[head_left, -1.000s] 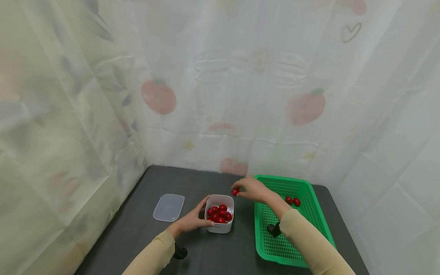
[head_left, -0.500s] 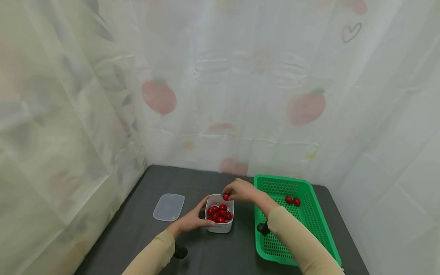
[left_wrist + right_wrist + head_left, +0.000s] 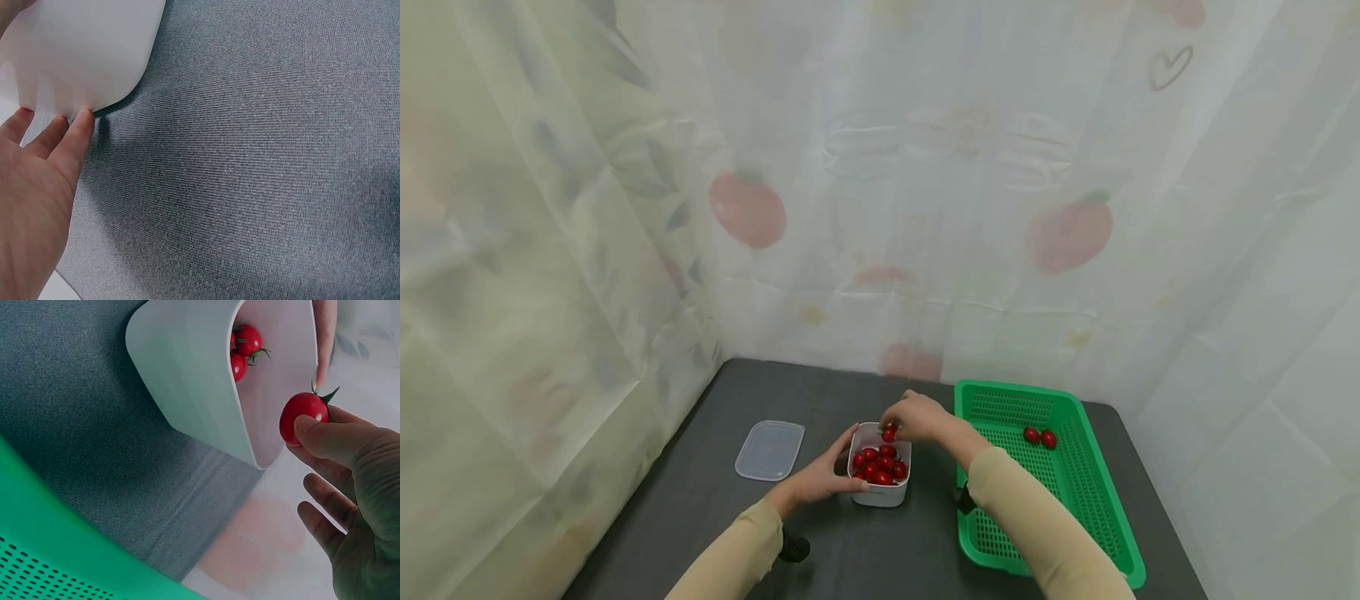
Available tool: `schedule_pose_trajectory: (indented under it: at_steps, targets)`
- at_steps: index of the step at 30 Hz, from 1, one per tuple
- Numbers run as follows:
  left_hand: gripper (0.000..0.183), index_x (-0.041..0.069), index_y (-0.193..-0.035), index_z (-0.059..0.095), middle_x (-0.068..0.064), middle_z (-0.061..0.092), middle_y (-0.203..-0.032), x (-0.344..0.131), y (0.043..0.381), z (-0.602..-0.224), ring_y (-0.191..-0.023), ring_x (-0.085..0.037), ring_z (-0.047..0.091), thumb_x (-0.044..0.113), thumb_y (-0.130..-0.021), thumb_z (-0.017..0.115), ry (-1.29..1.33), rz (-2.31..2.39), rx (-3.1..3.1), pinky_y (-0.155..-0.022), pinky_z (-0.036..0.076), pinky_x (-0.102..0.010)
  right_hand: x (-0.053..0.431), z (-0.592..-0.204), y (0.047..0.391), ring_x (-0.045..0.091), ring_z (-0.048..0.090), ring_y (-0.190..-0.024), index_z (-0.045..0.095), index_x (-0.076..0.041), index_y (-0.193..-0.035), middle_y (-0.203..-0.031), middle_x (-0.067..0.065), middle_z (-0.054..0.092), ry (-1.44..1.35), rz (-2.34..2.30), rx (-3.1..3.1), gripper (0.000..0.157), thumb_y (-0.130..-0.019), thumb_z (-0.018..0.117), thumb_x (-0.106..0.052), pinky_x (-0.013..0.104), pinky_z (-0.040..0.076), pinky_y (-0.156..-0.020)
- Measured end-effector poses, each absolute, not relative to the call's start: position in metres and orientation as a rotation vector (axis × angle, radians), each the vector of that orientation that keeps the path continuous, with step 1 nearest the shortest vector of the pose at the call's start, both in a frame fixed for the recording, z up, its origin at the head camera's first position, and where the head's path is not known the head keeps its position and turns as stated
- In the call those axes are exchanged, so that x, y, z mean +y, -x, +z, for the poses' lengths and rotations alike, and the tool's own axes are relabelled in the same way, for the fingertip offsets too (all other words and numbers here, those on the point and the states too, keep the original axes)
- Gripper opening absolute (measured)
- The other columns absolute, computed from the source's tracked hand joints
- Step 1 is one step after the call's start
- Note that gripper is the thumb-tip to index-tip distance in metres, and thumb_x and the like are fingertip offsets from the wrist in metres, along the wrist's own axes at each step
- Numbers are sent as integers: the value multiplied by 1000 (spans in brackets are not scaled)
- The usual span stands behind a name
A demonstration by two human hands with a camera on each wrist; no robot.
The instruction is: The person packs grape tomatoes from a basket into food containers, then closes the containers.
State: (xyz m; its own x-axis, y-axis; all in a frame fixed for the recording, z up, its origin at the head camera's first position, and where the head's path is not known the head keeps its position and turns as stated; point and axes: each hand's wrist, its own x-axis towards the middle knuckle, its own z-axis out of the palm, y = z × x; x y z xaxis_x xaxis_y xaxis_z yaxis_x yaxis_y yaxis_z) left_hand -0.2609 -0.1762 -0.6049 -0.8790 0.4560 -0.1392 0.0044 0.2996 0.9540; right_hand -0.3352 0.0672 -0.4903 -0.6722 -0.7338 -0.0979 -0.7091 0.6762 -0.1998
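A square white plastic container (image 3: 880, 497) stands on the table with several red cherry tomatoes (image 3: 884, 465) inside. Thumb and fingers of my left hand (image 3: 816, 483) span its left side and hold it; in the left wrist view the fingertips (image 3: 83, 119) lie against its wall. Over the container's far right corner, my right hand (image 3: 917, 417) pinches one cherry tomato (image 3: 303, 419) with a green stem between thumb and forefinger. The right wrist view shows that tomato at the container's opening, with the other fingers of the hand spread apart below it.
Right of the container is a green perforated basket (image 3: 1093, 467) holding two cherry tomatoes (image 3: 1040, 437). A translucent lid (image 3: 770, 451) lies flat to the left on the dark grey table (image 3: 842, 554). A printed curtain (image 3: 880, 208) hangs behind the table.
My right hand has carried the tomato leftward from beside the container to over its far corner, then slightly lower. The left hand and container have stayed in place.
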Motion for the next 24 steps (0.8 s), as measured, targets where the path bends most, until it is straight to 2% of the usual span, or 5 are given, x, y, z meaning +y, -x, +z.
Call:
schedule_pose_trajectory:
  at_steps: [10, 18, 24]
  targets:
    - [105, 26, -166, 1, -15, 12, -169, -176, 261, -604, -150, -43, 25, 26, -94, 77, -431, 1602, 2189, -112, 33, -63, 63, -494, 331, 17, 52, -95, 80, -24, -114, -101, -5, 74, 1162, -132, 2725, 27, -92, 74, -9, 34, 50, -77]
    - [105, 26, -166, 1, -15, 10, -170, -176, 260, -603, -151, -42, 24, 25, -94, 77, -430, 1596, 2193, -112, 33, -61, 65, -499, 333, 18, 53, -99, 79, -25, -115, -102, -8, 73, 1161, -87, 2738, 25, -93, 75, -13, 36, 50, -82]
    - [106, 24, -166, 0, -15, 9, -170, -176, 259, -600, -151, -43, 22, 24, -94, 77, -439, 1596, 2188, -112, 33, -62, 67, -501, 332, 18, 53, -95, 80, -24, -115, -100, -8, 74, 1182, -81, 2733, 25, -94, 73, -12, 35, 50, -79]
